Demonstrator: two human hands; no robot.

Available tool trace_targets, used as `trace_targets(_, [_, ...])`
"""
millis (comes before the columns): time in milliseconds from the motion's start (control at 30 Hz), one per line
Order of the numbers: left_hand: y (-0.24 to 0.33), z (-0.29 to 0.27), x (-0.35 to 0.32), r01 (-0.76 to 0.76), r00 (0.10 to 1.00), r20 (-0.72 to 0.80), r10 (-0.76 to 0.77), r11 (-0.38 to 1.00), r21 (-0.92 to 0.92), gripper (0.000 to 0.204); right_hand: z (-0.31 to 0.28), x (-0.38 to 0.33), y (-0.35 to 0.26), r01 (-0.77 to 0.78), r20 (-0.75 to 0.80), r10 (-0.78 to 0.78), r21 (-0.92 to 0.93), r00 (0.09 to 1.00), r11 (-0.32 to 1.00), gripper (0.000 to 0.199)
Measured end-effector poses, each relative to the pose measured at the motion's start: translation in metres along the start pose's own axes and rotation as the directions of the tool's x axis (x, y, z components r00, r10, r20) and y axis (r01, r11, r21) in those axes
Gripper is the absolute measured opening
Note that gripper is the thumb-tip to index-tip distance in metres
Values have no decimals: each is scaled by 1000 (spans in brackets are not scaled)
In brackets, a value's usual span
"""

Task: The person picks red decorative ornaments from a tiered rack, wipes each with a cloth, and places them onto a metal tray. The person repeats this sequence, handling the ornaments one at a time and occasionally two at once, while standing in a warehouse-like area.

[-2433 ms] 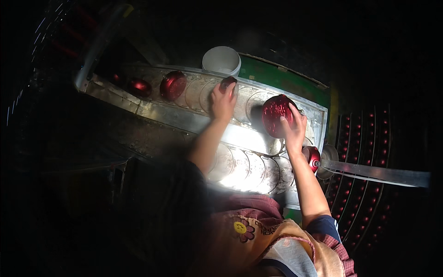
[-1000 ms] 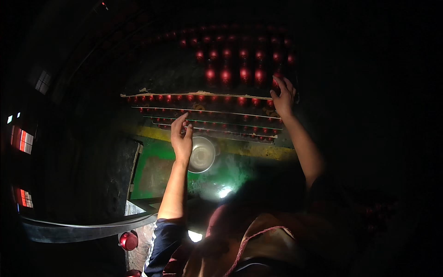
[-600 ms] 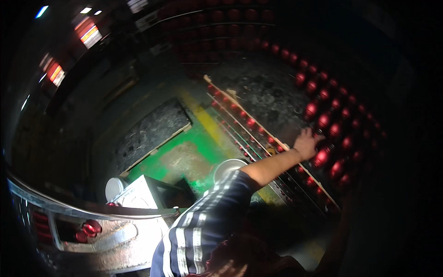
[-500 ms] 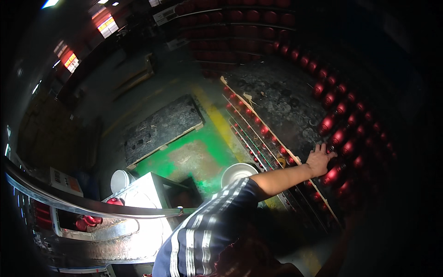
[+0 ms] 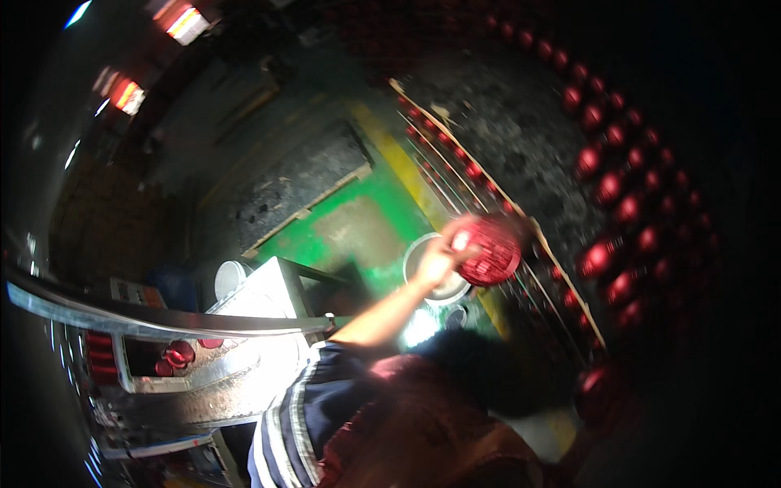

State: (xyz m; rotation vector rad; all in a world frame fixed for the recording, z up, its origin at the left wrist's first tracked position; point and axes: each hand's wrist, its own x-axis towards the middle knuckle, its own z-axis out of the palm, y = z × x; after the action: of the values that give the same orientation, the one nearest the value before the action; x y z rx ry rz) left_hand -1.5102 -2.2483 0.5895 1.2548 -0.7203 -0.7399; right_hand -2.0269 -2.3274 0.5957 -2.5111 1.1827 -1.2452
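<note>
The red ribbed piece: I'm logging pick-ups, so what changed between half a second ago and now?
The one hand in view has drawn back from the rows of red pieces on the dark rack and now grips a round red ribbed piece, held up over the white bucket. Which hand it is cannot be told. Earlier it lay flat against the rack, holding nothing. The green floor and lit metal bench stay put.

My one view comes from the camera on my head, tilted steeply down and to my right, over my own shoulder. The green floor patch (image 5: 350, 236) sits mid-frame, far below me. The rack of red round pieces (image 5: 626, 211) curves along its right, nearer my reach.
</note>
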Motion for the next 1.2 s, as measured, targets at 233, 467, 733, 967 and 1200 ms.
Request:
trace_targets(233, [-39, -110, -73, 222, 906, -80, -415, 628, -746, 61, 187, -16, -144, -301, 749, 20, 291, 663, -908, 68])
trace_targets(467, [-118, -168, -29, 355, 837, 370, -403, -115, -928, 75, 367, 0, -230, -606, 822, 92, 484, 561, -631, 54])
trace_targets(733, [-130, -207, -10, 379, 865, 445, -233, -279, -882, 72, 445, 6, -265, -603, 673, 10, 669, 739, -434, 65])
trace_targets(967, [-90, -206, -16, 469, 832, 539, -132, -351, -810, 74, 410, 57, -295, -390, 792, -235, 4, 563, -921, 48])
trace_targets(1200, [-29, -175, -91, 572, 807, 585, 78, 141, -808, 60, 310, 14, -282, -522, 826, -303, -13, 475, -853, 52])
